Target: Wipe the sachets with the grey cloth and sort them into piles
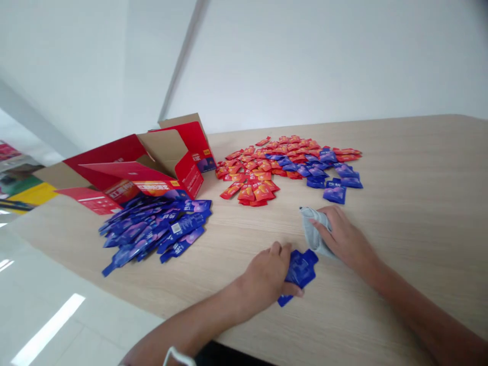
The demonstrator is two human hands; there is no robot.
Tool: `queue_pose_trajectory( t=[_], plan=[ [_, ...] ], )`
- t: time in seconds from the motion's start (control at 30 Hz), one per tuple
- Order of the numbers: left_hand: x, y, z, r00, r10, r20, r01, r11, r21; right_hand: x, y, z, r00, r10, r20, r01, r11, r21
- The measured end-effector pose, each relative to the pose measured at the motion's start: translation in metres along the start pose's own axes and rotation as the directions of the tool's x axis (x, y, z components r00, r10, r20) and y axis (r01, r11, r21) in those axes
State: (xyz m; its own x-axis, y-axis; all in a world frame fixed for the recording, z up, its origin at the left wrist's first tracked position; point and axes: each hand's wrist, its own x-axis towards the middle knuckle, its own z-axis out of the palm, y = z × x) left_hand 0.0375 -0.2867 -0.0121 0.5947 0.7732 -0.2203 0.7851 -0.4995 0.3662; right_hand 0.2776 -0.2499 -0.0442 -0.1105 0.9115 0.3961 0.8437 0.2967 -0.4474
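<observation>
Cloth (313, 235) behind pouch (301, 269), slightly right

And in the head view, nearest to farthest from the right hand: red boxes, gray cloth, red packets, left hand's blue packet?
1. Gray cloth, in the right hand
2. Blue packet, in the left hand
3. Red packets, beyond both hands
4. Red boxes, far left

From the person's head, one view faces forward and down, close over the worktop (412, 203), toward a wall (324, 66).
</observation>
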Motion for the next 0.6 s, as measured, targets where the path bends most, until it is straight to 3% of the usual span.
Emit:
queue_pose_trajectory(
  t=[0.13,0.23,0.4,0.5,0.6],
  plan=[
    [-0.007,-0.015,0.003,0.995,0.100,-0.008,-0.101,0.990,-0.098,0.004,0.020,0.004,0.998,0.005,-0.061,-0.006,1.000,-0.010],
    [-0.026,-0.019,0.000,0.982,0.179,-0.062,-0.183,0.982,-0.057,0.006,0.032,0.007,0.995,-0.006,-0.098,0.005,1.000,-0.011],
    [-0.069,-0.044,-0.026,0.965,0.217,-0.148,-0.204,0.974,0.093,0.005,0.039,0.011,0.995,-0.015,-0.101,0.016,1.000,0.012],
    [-0.092,-0.082,-0.056,0.938,0.201,-0.282,-0.113,0.948,0.298,0.003,0.038,0.013,0.997,-0.007,-0.076,0.010,0.999,0.031],
    [-0.106,-0.132,-0.088,0.920,0.085,-0.384,0.124,0.864,0.487,0.002,0.036,0.014,0.998,-0.010,-0.060,0.012,0.999,0.033]
  ],
)
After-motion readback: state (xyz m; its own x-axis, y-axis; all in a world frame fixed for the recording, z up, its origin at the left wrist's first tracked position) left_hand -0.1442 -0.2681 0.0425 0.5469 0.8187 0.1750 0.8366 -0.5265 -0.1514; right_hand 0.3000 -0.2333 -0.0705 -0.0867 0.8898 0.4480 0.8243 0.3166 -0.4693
